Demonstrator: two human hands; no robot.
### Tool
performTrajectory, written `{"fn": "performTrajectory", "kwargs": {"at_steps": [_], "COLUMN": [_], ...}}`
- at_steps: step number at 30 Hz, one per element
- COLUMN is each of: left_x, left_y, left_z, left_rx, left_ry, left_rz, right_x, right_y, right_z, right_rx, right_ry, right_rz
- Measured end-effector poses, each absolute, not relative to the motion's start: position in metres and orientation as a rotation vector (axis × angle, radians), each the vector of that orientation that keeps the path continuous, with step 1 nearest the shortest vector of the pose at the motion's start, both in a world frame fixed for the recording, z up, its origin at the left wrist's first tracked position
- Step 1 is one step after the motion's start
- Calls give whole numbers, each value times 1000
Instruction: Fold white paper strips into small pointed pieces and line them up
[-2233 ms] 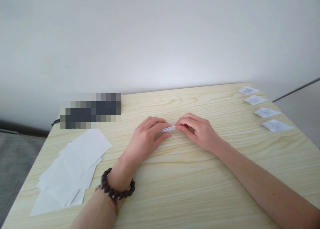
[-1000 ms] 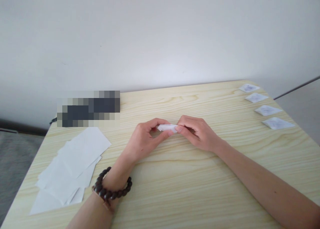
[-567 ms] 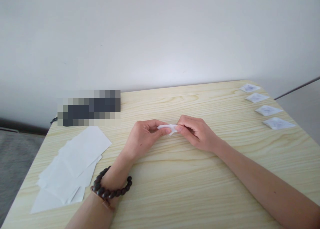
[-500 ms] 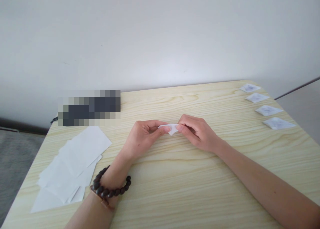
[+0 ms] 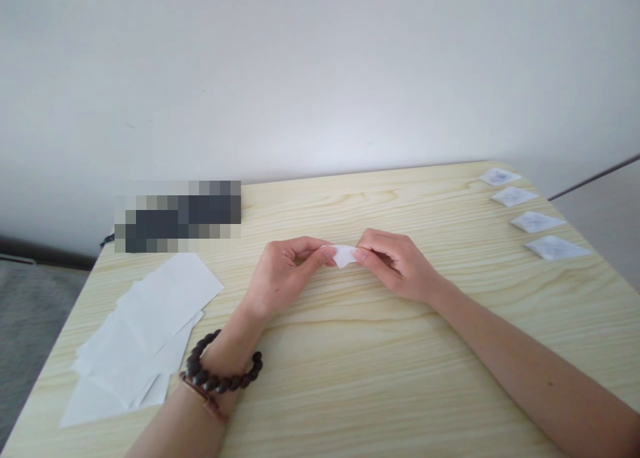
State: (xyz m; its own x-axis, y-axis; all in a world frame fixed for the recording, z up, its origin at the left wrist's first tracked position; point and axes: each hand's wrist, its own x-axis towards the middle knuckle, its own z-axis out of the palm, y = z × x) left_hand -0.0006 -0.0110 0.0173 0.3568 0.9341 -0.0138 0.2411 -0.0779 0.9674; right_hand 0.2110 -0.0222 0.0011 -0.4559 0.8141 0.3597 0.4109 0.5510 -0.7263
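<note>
A small folded piece of white paper (image 5: 344, 256) is held between my two hands above the middle of the table. My left hand (image 5: 287, 271) pinches its left end between thumb and fingers. At the other end, the thumb and fingers of my right hand (image 5: 400, 263) are closed on it. A pointed flap of the paper hangs down between the two thumbs. Parts of the paper are covered by my fingers. Dark beads and a brown cord circle my left wrist.
Loose white paper sheets (image 5: 145, 325) lie overlapping on the left of the wood-grain table (image 5: 350, 378). Behind them is a dark, pixelated object (image 5: 185, 215). Several folded paper boats (image 5: 557, 247) line the right edge. A pale wall (image 5: 320, 78) rises behind the table.
My left fingers have shifted slightly on the folded paper, and its left tip is now covered by them. My right hand has barely moved.
</note>
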Motion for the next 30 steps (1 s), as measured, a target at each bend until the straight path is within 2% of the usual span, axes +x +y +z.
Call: {"fn": "performTrajectory", "kwargs": {"at_steps": [5,19,30], "left_x": [-1,0,2], "left_y": [-12,-13,-13], "left_z": [17,17,15], "left_rx": [1552,1555,1728], "left_ry": [1040,1004,1022], "left_rz": [845,824,743], "right_x": [211,214,212], "right_y": [-24,-22,-24], "right_z": [3,5,1], "right_rx": [-1014,-933,-888], "right_ry": [-2068,-2147,-2305], "right_rz": [863,844,671]}}
